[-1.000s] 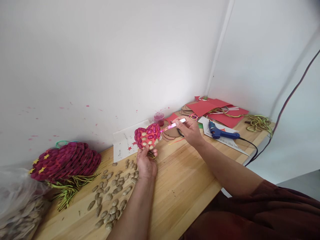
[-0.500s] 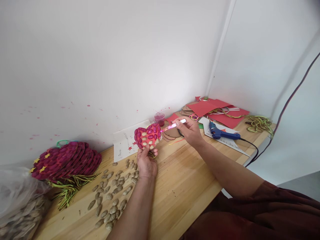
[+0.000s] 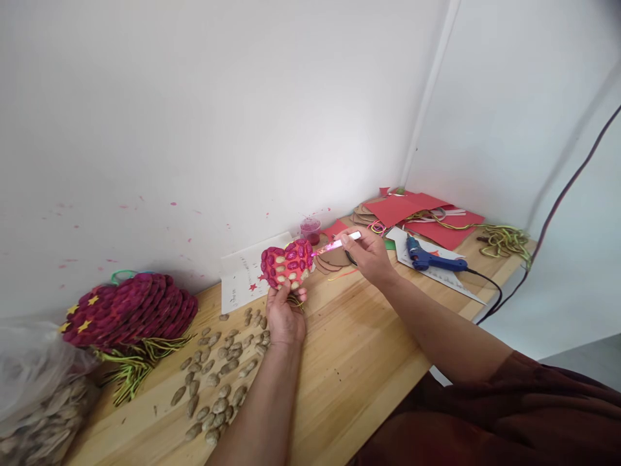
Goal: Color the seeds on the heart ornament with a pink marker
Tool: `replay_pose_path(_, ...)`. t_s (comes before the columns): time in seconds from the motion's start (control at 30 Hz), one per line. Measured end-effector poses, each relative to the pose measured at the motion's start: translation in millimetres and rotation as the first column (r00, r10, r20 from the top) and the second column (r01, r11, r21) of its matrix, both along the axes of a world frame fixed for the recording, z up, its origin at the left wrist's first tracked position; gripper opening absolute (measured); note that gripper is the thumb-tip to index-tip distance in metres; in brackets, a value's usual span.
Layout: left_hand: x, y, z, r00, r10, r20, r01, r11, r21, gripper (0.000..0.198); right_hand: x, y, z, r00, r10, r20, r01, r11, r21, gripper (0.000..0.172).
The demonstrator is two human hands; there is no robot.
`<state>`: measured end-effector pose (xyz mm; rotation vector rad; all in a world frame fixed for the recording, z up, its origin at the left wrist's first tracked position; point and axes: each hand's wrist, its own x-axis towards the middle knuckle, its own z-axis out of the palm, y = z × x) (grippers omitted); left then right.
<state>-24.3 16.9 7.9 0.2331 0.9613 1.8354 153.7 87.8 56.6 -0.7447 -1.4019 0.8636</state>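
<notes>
My left hand pinches the lower rim of a red peanut-covered panel, thumb in front, tilting its face upward. Most shells on it are magenta; several along the middle and lower edge are pale. My right hand grips a pink-stained white brush, which slants in from 2 o'clock with its tip at the panel's right edge; I can't tell whether it touches.

Reckoning from the panel, the wall closes off 12 o'clock, and a paint cup stands near its foot at 1. Red sheets crowd 2 o'clock, and a blue glue gun lies at 3, just beyond my right hand. At 5, bare wood runs out to the near edge of the tabletop, leaving my forearms room. Loose peanuts spread at 7 along my left forearm. A stack of magenta pieces sits well apart at 8, and white paper reaches out at 9.
</notes>
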Motion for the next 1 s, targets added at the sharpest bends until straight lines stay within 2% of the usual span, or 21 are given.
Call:
replay_pose_path(0.27, 1.1, -0.3, 4.3, 0.999, 0.013, 0.038, -0.012, 0.999, -0.038, 0.024, 3.0, -2.1, 1.1, 0.998, 0.044, 0.042, -0.045, 0.999, 0.011, 0.038)
replay_pose_path(0.53, 1.5, -0.7, 5.2, 0.999, 0.012, 0.033, -0.011, 1.000, -0.029, 0.022, 4.0, -2.0, 1.5, 0.999, -0.003, 0.039, 0.002, 1.000, 0.028, 0.043)
replay_pose_path(1.0, 1.4, -1.1, 6.6, 0.999, 0.014, 0.053, -0.012, 0.999, -0.050, 0.020, 2.0, -4.7, 0.3, 0.997, -0.001, 0.078, -0.006, 0.996, 0.084, 0.037)
